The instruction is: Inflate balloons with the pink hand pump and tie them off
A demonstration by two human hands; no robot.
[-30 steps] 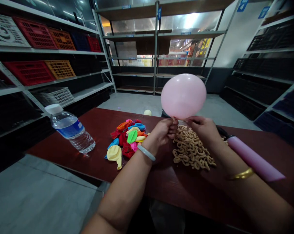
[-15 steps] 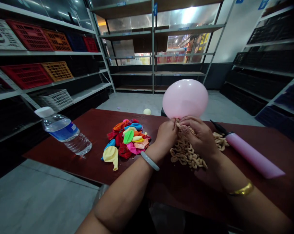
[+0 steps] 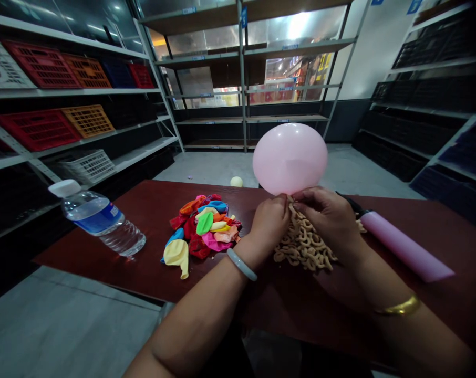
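Observation:
A blown-up pink balloon [image 3: 290, 157] stands above the table with its neck pointing down. My left hand [image 3: 272, 218], a pale bangle on its wrist, is closed with the fingertips pinching the neck. Close against it, my right hand [image 3: 328, 215] has thumb and fingers pinched together at the same spot; the neck itself is mostly hidden by the fingers. Directly below both hands lies a heap of small tan curled loops [image 3: 303, 244]. A pink hand pump [image 3: 407, 244] with a black nozzle rests to the right of my right hand.
Left of my hands is a pile of flat coloured balloons [image 3: 204, 226]. A capped water bottle [image 3: 100, 218] stands at the left of the dark red table [image 3: 143, 273]. A pale round balloon [image 3: 236, 181] shows beyond the far edge. Shelves with crates [image 3: 41, 63] line the left.
The view has shifted slightly. The balloon remains held, and the right hand's fingers have turned and shifted a little at the neck, while the left keeps its pinch.

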